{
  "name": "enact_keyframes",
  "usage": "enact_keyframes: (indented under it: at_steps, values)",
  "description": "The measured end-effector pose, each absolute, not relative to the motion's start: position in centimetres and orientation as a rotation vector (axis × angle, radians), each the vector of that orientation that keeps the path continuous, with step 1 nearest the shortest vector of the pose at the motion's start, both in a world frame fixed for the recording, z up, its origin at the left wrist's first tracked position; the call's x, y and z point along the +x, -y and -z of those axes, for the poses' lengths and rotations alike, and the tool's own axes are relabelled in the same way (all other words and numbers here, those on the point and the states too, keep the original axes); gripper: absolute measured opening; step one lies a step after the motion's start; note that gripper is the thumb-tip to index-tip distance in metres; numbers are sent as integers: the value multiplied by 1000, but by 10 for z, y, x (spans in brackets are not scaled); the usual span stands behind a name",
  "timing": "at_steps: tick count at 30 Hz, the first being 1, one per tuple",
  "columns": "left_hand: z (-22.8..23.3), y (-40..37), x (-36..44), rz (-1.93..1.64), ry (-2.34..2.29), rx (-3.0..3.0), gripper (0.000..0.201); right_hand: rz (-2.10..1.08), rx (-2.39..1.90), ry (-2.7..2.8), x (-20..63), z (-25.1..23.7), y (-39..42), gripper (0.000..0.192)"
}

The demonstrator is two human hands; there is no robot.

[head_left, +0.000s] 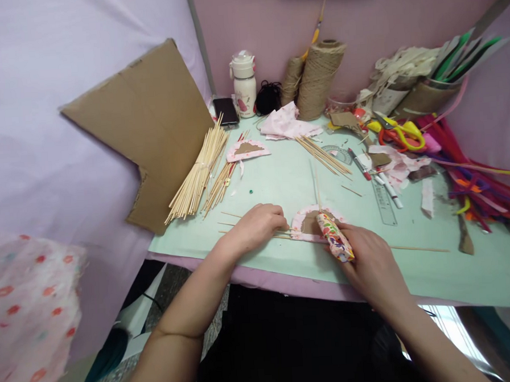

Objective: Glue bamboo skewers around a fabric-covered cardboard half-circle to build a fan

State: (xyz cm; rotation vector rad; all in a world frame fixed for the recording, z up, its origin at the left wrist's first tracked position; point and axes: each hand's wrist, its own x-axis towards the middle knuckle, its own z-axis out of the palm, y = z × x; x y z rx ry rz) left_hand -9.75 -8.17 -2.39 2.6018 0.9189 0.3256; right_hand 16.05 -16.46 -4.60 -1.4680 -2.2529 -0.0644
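Note:
My left hand (261, 228) is closed, its fingertips pinching thin bamboo skewers (226, 224) at the left end of a half-round cardboard piece (310, 223). Pink spotted fabric edges that piece, which lies flat near the table's front. In my right hand (367, 253) is what looks like a glue gun (338, 241) with a flower-patterned body, over the right part of the half-round piece. A thin pale rod stands out from its far end. To the right, one skewer (420, 249) pokes out past my right hand. The fingers of both hands partly hide the work.
A skewer bundle (198, 174) leans by a large cardboard sheet (148, 117) at left. Behind are another half-round piece (248, 150), a bottle (244, 86) and twine spools (320, 79). Scissors (406, 134), a ruler (384, 201) and pipe cleaners (476, 173) lie right.

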Motion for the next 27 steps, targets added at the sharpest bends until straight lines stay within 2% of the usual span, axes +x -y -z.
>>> enact_keyframes:
  at_steps: [7, 14, 20, 27]
  values:
    - [22, 82, -96, -353, -918, 2582, 23, 31, -1483, 2243, 161, 48, 165, 28]
    - [-8, 91, -144, -568, -1096, 2429, 17, 30, -1474, 2228, 162, 49, 165, 28]
    - [0, 94, -165, -338, -1193, 2487, 14, 42, -1463, 2213, 161, 48, 165, 27]
    - [9, 94, -157, -287, -1230, 2522, 18, 8, -1482, 2188, 158, 46, 166, 25]
